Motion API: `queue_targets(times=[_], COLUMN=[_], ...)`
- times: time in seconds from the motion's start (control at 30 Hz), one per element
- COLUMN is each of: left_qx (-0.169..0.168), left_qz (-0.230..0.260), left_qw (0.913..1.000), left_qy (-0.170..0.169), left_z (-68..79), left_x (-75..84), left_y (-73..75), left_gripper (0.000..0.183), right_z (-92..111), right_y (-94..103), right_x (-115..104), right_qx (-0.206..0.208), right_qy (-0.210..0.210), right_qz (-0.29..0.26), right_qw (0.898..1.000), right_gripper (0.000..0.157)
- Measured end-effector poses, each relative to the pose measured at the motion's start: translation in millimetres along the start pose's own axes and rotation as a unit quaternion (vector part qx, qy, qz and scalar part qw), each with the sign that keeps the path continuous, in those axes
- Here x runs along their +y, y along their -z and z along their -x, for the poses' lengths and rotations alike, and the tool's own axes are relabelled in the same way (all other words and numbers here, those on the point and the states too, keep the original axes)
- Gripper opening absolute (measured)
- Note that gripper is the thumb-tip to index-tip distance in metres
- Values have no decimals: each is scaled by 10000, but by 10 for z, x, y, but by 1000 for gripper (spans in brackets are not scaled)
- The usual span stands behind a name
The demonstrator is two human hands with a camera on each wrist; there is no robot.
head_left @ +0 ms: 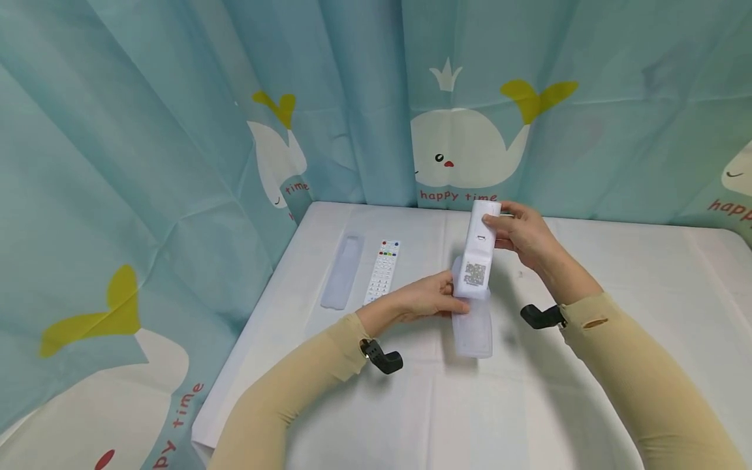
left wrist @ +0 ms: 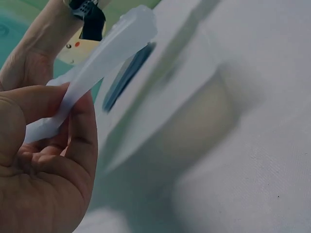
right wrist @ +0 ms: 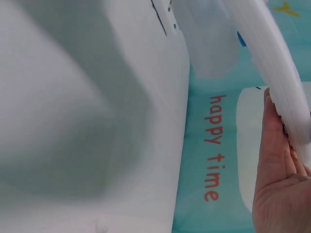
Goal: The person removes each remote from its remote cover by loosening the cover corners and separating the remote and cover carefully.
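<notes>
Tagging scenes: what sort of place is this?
Probably a makeshift indoor recording corner: whale-print curtains hang along two sides of a white table, and black wrist cameras are worn.

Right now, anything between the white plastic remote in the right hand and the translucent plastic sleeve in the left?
Nothing visible between the white plastic remote and translucent sleeve. The left hand has its thumb on the sleeve, near the remote's lower end.

Pretty plain getup: the arms are covered by a snug beige left sleeve point(head_left: 264, 408) and matching right sleeve point(head_left: 646, 375), a little slit point(head_left: 595, 324) showing near the right cuff. Chunky black curved wrist cameras point(head_left: 384, 359) are strapped on both sides.
</notes>
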State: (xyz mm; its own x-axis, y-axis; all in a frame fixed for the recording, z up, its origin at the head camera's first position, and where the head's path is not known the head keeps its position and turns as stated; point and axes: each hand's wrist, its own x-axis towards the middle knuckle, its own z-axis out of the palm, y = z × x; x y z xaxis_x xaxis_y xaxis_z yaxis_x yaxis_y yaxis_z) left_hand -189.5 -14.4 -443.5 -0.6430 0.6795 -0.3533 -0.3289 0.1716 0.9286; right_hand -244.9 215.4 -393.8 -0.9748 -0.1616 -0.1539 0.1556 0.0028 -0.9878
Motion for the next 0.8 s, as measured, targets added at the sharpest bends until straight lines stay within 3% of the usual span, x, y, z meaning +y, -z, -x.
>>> queue_targets(times=[0.2, 0.57, 0.8], left_qx=[-306, -284, 128], left_qz=[51, 81, 132], left_qw=[9995, 9995, 9991], left_qy=[62, 69, -386], left_z=[13, 34, -23], left_x=[-33, -22, -120], left_y=[-53, -101, -125], left_gripper=[70, 75, 62], right_z=[-17, -23, -31], right_y=[0, 14, -15], right_x=[10, 12, 34], right_qx=[-3, -26, 181], right_qy=[-2, -15, -84], right_qz=[-38, -15, -501], right_qw=[10000, 10000, 9985], right_gripper=[73, 74, 71])
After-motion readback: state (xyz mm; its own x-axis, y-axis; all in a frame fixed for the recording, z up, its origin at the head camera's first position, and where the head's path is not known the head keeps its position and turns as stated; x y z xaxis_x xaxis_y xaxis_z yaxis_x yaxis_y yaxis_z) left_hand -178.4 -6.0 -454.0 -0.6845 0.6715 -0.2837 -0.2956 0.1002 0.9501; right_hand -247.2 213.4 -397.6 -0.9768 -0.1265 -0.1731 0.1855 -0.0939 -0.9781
